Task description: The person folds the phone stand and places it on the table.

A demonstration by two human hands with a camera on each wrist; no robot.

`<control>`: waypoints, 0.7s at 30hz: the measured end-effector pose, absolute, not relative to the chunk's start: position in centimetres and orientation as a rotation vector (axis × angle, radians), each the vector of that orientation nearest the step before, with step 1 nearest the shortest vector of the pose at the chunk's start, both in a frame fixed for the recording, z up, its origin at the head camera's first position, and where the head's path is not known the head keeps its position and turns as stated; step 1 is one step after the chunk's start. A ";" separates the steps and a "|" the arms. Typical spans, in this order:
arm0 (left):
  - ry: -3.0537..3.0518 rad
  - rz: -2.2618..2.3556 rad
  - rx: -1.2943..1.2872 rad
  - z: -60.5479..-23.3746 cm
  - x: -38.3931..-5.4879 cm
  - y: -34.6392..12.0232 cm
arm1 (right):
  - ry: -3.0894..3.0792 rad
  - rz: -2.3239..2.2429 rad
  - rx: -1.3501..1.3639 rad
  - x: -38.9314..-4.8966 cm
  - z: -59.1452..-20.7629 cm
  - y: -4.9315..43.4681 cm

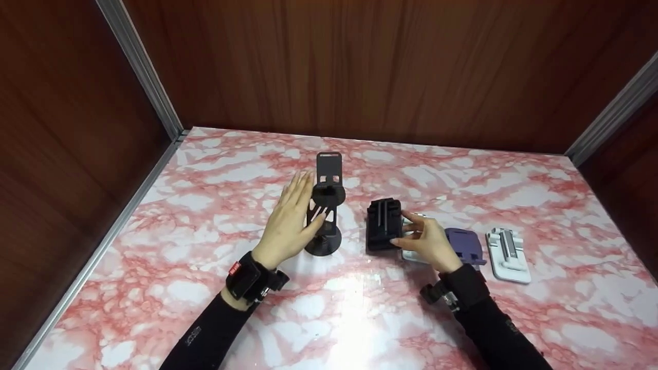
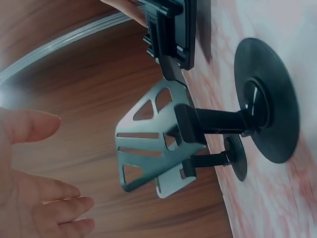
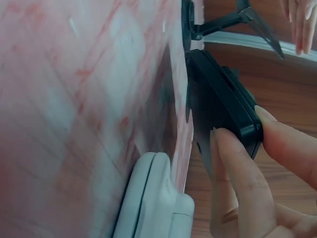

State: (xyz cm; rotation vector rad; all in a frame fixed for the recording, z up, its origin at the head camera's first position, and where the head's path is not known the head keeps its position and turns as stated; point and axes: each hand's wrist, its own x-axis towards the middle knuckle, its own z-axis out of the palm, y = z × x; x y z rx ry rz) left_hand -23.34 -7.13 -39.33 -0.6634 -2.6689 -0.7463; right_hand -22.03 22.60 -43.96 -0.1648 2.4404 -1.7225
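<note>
My right hand (image 1: 431, 242) pinches the right edge of a black folded phone stand (image 1: 378, 237) between thumb and fingers. In the right wrist view this folded stand (image 3: 218, 96) is tilted, its held side raised off the table. My left hand (image 1: 285, 223) hovers with straight fingers beside two upright black phone stands on round bases, one behind the other. The near stand (image 1: 324, 246) is partly covered by the hand in the head view; the far stand (image 1: 329, 165) shows its plate. In the left wrist view a gap separates the hand (image 2: 42, 198) from the near stand (image 2: 153, 144).
Right of the held stand lie a white folded stand (image 1: 415, 256), partly hidden by my right hand, a purple stand (image 1: 464, 244) and another white folded stand (image 1: 509, 257). Brown wood-grain panels (image 1: 360, 67) wall in the red-and-white marbled table (image 1: 205, 205) behind and at both sides.
</note>
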 end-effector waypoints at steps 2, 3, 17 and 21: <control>-2.679 -0.747 -0.659 -39.4 -23.4 -7.3 | 2.477 -1.679 -0.144 -22.1 -44.0 22.4; -2.679 -0.751 -0.659 -39.4 -23.5 -7.3 | 2.490 -1.671 -0.138 -22.1 -44.0 22.3; -2.695 -0.775 -0.655 -39.4 -23.8 -7.6 | 2.716 -1.257 -0.141 -22.5 -43.8 21.4; -2.702 -0.770 -0.655 -39.3 -23.8 -7.6 | 2.775 -1.105 -0.186 -22.5 -43.5 21.2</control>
